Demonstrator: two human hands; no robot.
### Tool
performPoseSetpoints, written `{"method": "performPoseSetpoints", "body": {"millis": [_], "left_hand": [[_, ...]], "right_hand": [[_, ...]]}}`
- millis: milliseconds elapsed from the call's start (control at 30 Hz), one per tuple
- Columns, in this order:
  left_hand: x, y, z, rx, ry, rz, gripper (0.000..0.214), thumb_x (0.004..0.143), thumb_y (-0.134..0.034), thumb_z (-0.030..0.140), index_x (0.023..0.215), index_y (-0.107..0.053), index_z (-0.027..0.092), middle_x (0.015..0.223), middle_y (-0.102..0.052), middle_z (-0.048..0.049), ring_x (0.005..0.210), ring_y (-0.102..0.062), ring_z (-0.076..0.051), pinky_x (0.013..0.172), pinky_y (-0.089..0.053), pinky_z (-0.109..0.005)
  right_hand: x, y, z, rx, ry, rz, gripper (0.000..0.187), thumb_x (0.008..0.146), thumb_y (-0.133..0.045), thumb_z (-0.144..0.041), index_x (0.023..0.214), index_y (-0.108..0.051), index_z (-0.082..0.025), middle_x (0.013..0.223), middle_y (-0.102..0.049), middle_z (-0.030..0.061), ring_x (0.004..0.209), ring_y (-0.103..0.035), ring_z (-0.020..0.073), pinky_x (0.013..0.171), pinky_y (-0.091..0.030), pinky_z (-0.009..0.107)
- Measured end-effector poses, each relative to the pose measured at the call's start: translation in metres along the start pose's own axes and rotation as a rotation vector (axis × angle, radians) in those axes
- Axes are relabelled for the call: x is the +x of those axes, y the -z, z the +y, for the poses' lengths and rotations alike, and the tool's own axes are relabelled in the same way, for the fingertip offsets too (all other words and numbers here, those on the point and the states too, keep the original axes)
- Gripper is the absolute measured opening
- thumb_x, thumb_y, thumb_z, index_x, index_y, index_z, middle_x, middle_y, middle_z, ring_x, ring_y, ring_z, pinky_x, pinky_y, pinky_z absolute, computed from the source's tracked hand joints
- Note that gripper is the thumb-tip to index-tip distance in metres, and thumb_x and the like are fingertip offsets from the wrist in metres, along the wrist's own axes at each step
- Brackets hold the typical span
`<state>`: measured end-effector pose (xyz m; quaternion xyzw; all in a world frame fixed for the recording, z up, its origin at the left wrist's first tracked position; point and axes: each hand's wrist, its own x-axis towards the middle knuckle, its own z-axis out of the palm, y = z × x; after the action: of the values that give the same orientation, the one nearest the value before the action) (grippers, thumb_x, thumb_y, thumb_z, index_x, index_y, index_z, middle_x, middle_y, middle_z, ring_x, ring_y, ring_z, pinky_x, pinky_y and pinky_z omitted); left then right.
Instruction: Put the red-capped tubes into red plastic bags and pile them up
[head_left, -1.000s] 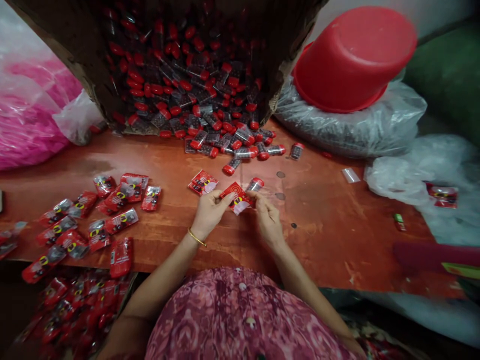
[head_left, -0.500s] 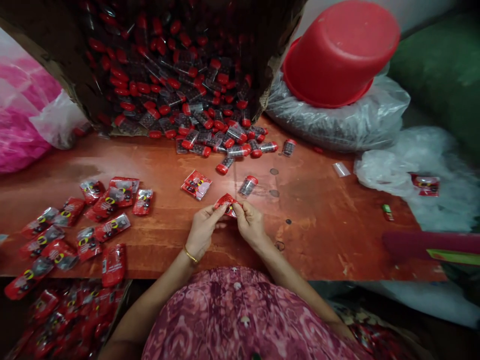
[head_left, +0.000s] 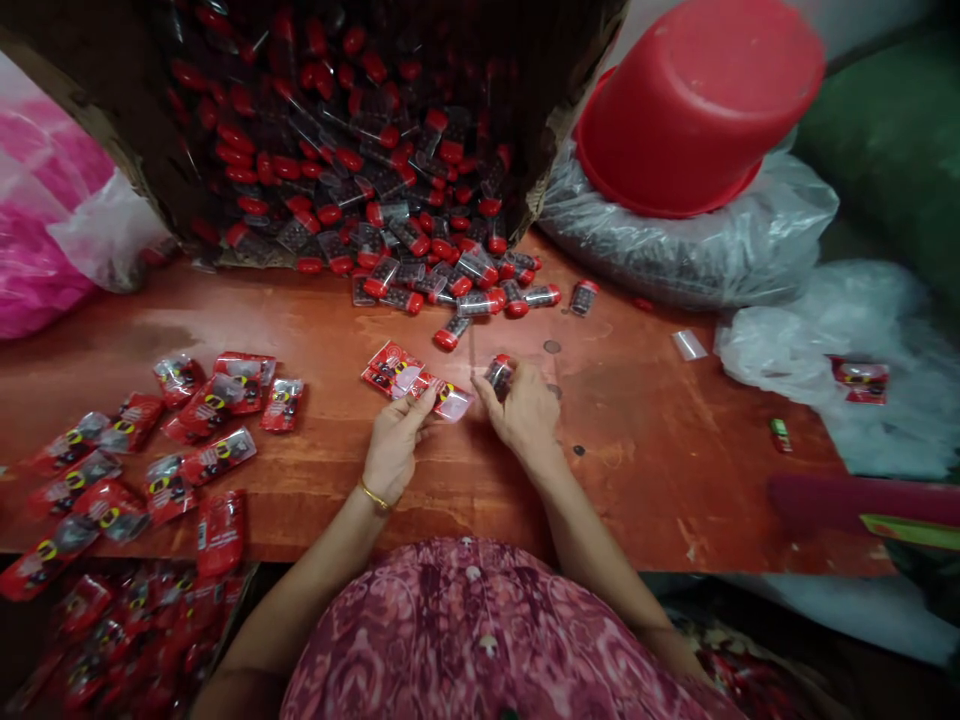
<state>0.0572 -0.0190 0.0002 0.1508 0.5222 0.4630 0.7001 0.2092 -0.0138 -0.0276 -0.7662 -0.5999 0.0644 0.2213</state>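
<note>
My left hand (head_left: 395,445) pinches a flat red printed packet (head_left: 444,394) with a pale clear part at its right end. Just behind the packet lies a small stack of similar red packets (head_left: 388,366) on the table. The fingers of my right hand (head_left: 529,408) close round a small clear container (head_left: 498,372) with a red cap and dark contents. That container is partly covered by the fingers. A short gap lies between the packet and the container. Beyond both hands, one more red-capped container (head_left: 451,333) lies on its side.
A cardboard box (head_left: 551,150) on its side spills many red-capped containers (head_left: 442,275) onto the table (head_left: 637,480). Filled red packets (head_left: 221,455) lie at left. A red tub (head_left: 697,110) rests upside down on a plastic bag (head_left: 697,250). Another heap of packets (head_left: 142,640) sits below the edge.
My hands have moved apart. The left keeps the packet and has shifted slightly left; the right has let go of it, moved right and closed on the red-capped container.
</note>
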Motion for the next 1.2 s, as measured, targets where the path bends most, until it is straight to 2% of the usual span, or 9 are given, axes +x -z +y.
{"method": "performPoseSetpoints", "body": {"millis": [100,233,333,433,533,633,733,900,1200], "left_hand": [[0.002,-0.001,0.001,-0.022,0.002,-0.013,0.039,0.045,-0.083,0.039,0.069,-0.065,0.015,0.064,-0.067,0.0016,0.055,-0.059,-0.008,0.052,-0.042,-0.017],[0.0,-0.001,0.0,-0.04,-0.009,-0.025,0.041,0.044,-0.083,0.041,0.069,-0.063,0.015,0.064,-0.068,0.0015,0.056,-0.06,-0.009,0.055,-0.044,-0.018],[-0.002,-0.002,0.0,-0.042,-0.014,-0.023,0.044,0.041,-0.083,0.044,0.067,-0.063,0.015,0.062,-0.067,0.0017,0.054,-0.059,-0.008,0.053,-0.043,-0.017],[-0.005,-0.002,-0.001,-0.022,-0.048,-0.034,0.044,0.042,-0.082,0.045,0.068,-0.064,0.015,0.061,-0.067,0.0013,0.054,-0.058,-0.008,0.054,-0.043,-0.017],[-0.006,-0.002,-0.005,0.026,-0.117,-0.082,0.041,0.048,-0.08,0.046,0.07,-0.066,0.014,0.065,-0.067,0.0004,0.059,-0.059,-0.009,0.059,-0.044,-0.02],[-0.006,-0.001,-0.009,0.104,-0.212,-0.131,0.036,0.054,-0.078,0.045,0.068,-0.068,0.014,0.065,-0.067,0.0006,0.061,-0.056,-0.009,0.063,-0.044,-0.021],[-0.006,0.002,-0.01,0.187,-0.281,-0.172,0.033,0.058,-0.075,0.044,0.07,-0.069,0.014,0.067,-0.067,0.0007,0.062,-0.055,-0.008,0.062,-0.044,-0.021],[-0.007,0.005,-0.004,0.289,-0.29,-0.233,0.031,0.06,-0.074,0.043,0.07,-0.069,0.014,0.067,-0.067,0.0006,0.063,-0.054,-0.009,0.063,-0.044,-0.021],[-0.005,-0.001,-0.009,0.159,-0.22,-0.24,0.031,0.06,-0.075,0.04,0.075,-0.068,0.014,0.071,-0.068,0.0007,0.064,-0.057,-0.009,0.066,-0.046,-0.021]], "right_hand": [[0.007,-0.003,0.001,-0.248,-0.01,-0.054,0.05,0.08,-0.051,-0.05,0.108,-0.054,-0.009,0.093,-0.059,0.017,0.082,-0.056,0.0276,0.066,-0.038,0.033],[0.003,-0.006,0.01,-0.299,0.042,-0.102,0.036,0.079,-0.047,-0.025,0.11,-0.054,-0.008,0.095,-0.06,0.0185,0.081,-0.056,0.0277,0.068,-0.039,0.035],[-0.005,-0.004,0.024,-0.127,0.114,-0.075,0.034,0.077,-0.043,-0.019,0.106,-0.055,-0.006,0.097,-0.061,0.0193,0.084,-0.057,0.0273,0.073,-0.042,0.038],[-0.019,0.01,0.034,0.239,0.095,-0.054,0.031,0.08,-0.037,-0.021,0.1,-0.057,-0.01,0.083,-0.064,0.012,0.072,-0.058,0.0214,0.066,-0.045,0.033],[-0.037,0.035,0.032,0.646,-0.011,-0.204,0.03,0.085,-0.034,-0.03,0.095,-0.058,-0.015,0.058,-0.056,0.0003,0.05,-0.051,0.0142,0.049,-0.041,0.025],[-0.049,0.058,0.023,0.87,-0.076,-0.418,0.03,0.084,-0.038,-0.036,0.09,-0.059,-0.016,0.051,-0.051,-0.0037,0.039,-0.044,0.01,0.04,-0.035,0.021],[-0.051,0.067,0.016,0.911,-0.083,-0.515,0.028,0.079,-0.044,-0.037,0.081,-0.062,-0.016,0.053,-0.052,-0.0031,0.04,-0.043,0.0082,0.038,-0.033,0.019],[-0.044,0.061,0.014,0.956,-0.168,-0.59,0.028,0.073,-0.049,-0.039,0.074,-0.063,-0.015,0.057,-0.054,-0.0017,0.043,-0.045,0.0084,0.039,-0.037,0.019],[-0.045,0.044,0.012,1.009,-0.119,-0.467,0.028,0.076,-0.049,-0.039,0.074,-0.064,-0.016,0.056,-0.054,-0.0019,0.044,-0.045,0.0085,0.041,-0.038,0.02]]}}
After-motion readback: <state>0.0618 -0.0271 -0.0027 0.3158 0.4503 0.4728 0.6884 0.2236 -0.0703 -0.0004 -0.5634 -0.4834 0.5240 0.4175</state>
